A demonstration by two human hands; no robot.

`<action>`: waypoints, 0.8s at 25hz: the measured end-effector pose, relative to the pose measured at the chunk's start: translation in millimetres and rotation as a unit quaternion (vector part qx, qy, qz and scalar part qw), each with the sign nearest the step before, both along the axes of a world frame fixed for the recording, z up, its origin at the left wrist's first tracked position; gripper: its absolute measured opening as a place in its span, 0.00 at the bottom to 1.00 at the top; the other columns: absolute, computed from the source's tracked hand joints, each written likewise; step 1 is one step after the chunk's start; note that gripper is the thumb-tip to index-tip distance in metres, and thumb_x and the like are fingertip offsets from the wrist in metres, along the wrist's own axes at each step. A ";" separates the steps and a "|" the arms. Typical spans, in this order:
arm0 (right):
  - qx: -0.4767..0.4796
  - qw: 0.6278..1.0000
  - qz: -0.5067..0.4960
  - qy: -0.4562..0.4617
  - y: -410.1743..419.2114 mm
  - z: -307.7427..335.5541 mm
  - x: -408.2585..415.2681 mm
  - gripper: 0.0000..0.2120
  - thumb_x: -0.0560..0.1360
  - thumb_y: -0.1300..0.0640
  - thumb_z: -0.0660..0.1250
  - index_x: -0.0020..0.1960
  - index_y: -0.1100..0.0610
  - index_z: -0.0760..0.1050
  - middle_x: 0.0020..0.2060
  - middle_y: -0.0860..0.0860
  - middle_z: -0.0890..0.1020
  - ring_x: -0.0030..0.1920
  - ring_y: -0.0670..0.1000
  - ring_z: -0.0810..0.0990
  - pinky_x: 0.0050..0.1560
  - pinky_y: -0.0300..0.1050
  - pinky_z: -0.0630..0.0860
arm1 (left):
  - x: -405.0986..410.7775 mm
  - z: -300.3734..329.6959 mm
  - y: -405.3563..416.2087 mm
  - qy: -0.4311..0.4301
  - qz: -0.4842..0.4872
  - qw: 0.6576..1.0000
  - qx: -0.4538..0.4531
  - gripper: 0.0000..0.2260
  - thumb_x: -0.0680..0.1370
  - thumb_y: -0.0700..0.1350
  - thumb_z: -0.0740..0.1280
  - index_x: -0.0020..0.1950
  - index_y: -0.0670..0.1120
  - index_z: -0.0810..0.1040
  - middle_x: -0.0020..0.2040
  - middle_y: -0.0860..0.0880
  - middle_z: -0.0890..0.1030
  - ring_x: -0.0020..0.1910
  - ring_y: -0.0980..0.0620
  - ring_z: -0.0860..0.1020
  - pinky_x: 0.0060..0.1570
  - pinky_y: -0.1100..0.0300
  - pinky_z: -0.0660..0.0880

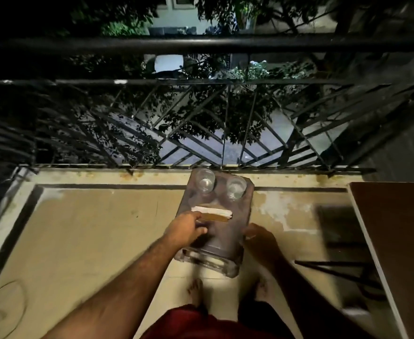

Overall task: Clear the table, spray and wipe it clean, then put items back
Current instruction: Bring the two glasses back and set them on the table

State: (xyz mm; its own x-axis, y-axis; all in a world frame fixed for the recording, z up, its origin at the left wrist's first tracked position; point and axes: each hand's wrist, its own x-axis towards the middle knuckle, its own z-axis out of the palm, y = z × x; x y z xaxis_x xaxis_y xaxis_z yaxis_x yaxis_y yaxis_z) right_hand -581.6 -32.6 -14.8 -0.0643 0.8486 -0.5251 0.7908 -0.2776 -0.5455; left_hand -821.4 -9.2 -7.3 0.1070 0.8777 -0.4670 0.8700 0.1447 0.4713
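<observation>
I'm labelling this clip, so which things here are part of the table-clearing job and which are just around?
Part of the job:
- tray, held by left hand and right hand
- two glasses on it
- book on it
- table at the right

Just around:
- railing
- hoop on the floor
- balcony floor

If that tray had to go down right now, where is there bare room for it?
The tan balcony floor left of the clear plastic tray, bordered by the black iron railing, is bare. The dark brown tabletop at right also shows bare surface. The tray's far end is crowded by two clear glasses.
</observation>
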 end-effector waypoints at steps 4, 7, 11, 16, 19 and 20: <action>-0.021 0.999 0.026 -0.030 2.6 -15.6 -12.4 0.22 0.74 0.52 0.70 0.66 0.54 0.74 0.62 0.53 0.80 0.61 0.54 0.79 0.59 0.46 0.74 | -22.8 -24.9 1.3 0.003 0.024 0.999 -0.033 0.23 0.72 0.52 0.72 0.66 0.54 0.72 0.63 0.50 0.77 0.59 0.48 0.76 0.59 0.56 0.73; -0.039 0.997 0.034 -0.057 26.2 -34.4 -11.7 0.25 0.74 0.50 0.70 0.69 0.53 0.71 0.64 0.53 0.77 0.62 0.54 0.78 0.60 0.44 0.73 | -27.2 -50.4 12.9 0.014 0.017 0.999 -0.043 0.27 0.72 0.53 0.72 0.69 0.53 0.70 0.64 0.49 0.76 0.61 0.48 0.75 0.62 0.54 0.72; 0.009 0.996 0.008 -0.085 76.1 -66.6 -18.3 0.26 0.75 0.48 0.69 0.71 0.52 0.68 0.64 0.54 0.77 0.63 0.55 0.77 0.64 0.50 0.75 | -25.5 -84.4 56.3 0.011 0.022 0.999 -0.021 0.27 0.72 0.55 0.70 0.69 0.56 0.67 0.62 0.49 0.76 0.61 0.47 0.75 0.61 0.53 0.72; 0.113 0.984 0.033 -0.131 162.5 -131.0 -26.2 0.45 0.65 0.45 0.77 0.75 0.49 0.58 0.74 0.56 0.65 0.71 0.61 0.67 0.66 0.61 0.72 | -4.5 -127.6 148.4 0.022 0.062 0.995 0.081 0.44 0.66 0.56 0.76 0.75 0.51 0.56 0.72 0.46 0.63 0.70 0.44 0.64 0.68 0.47 0.66; 0.116 0.981 0.046 -0.149 198.3 -173.1 -27.3 0.55 0.62 0.43 0.79 0.79 0.49 0.50 0.78 0.57 0.55 0.76 0.63 0.56 0.70 0.63 0.66 | 13.0 -163.4 194.3 0.059 0.043 0.994 0.080 0.55 0.61 0.58 0.79 0.78 0.52 0.47 0.78 0.46 0.52 0.75 0.42 0.53 0.73 0.45 0.58; 0.120 0.980 0.044 -0.153 205.0 -183.8 -29.7 0.56 0.62 0.42 0.79 0.79 0.49 0.49 0.78 0.56 0.55 0.76 0.63 0.56 0.71 0.63 0.64 | 16.0 -177.6 203.6 0.072 0.038 0.995 0.066 0.56 0.61 0.58 0.79 0.78 0.53 0.46 0.78 0.47 0.51 0.75 0.41 0.52 0.73 0.44 0.57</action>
